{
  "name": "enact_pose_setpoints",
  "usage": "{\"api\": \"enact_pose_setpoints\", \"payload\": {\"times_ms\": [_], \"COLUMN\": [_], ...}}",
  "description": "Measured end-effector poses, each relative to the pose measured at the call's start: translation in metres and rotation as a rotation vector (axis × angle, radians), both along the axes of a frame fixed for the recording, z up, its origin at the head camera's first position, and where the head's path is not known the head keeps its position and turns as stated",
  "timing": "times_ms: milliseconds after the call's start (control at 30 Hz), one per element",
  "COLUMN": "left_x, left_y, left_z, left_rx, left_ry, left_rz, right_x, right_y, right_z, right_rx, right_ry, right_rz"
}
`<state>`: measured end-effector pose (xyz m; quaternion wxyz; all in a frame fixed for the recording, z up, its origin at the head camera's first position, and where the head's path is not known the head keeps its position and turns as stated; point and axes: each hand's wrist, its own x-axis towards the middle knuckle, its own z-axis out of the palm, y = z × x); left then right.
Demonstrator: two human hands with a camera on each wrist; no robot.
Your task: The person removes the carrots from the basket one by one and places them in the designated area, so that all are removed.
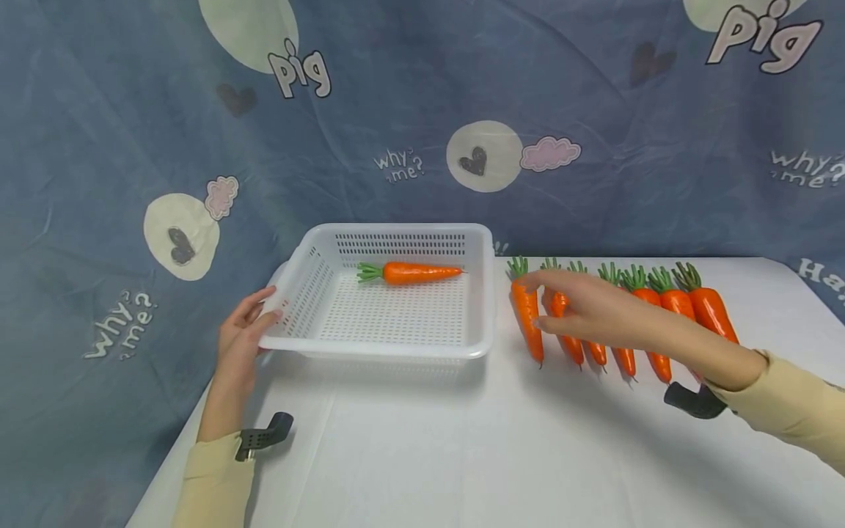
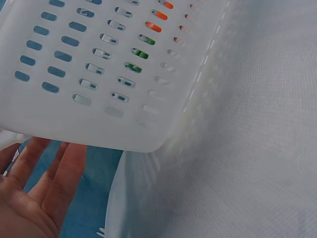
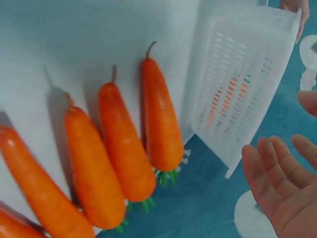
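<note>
My left hand (image 1: 240,341) holds the left rim of a white perforated plastic basket (image 1: 389,352), its thumb over the edge. In the left wrist view, the fingers (image 2: 64,173) reach behind the basket wall (image 2: 64,116), their tips hidden. One orange carrot (image 1: 419,273) with green stem ends lies crosswise in the basket. My right hand (image 1: 584,304) hovers over the left end of a row of carrots, thumb and fingers apart, nothing between them. The leftmost carrot (image 1: 528,323) is just beyond its fingertips. The right wrist view shows the open palm (image 3: 292,198) beside several carrots (image 3: 163,119).
Several carrots lie side by side right of the basket, stems toward the back; the rightmost carrot (image 1: 713,312) leans outward. My right forearm covers parts of the row. A white cloth (image 1: 422,447) covers the table. Behind hangs a blue printed curtain (image 1: 396,95).
</note>
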<state>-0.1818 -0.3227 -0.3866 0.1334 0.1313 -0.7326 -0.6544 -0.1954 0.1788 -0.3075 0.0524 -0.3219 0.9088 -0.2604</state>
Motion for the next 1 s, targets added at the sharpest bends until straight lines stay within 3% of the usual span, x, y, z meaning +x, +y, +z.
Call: {"api": "enact_pose_setpoints", "payload": {"times_ms": [333, 533, 833, 1000], "left_x": [0.000, 0.000, -0.002, 0.000], "left_y": [0.001, 0.001, -0.003, -0.002], "left_z": [0.000, 0.001, -0.004, -0.002], "left_rx": [-0.035, -0.005, -0.037, -0.027], "left_ry": [0.020, 0.019, 0.044, 0.020], "left_rz": [0.010, 0.006, 0.004, 0.001], "right_x": [-0.010, -0.016, -0.032, -0.045], "right_y": [-0.022, -0.035, -0.055, -0.068], "right_z": [0.013, 0.020, 0.029, 0.037], "right_rx": [0.069, 0.155, 0.160, 0.182], "right_ry": [0.001, 0.020, 0.046, 0.032], "right_rz": [0.049, 0.071, 0.117, 0.121]}}
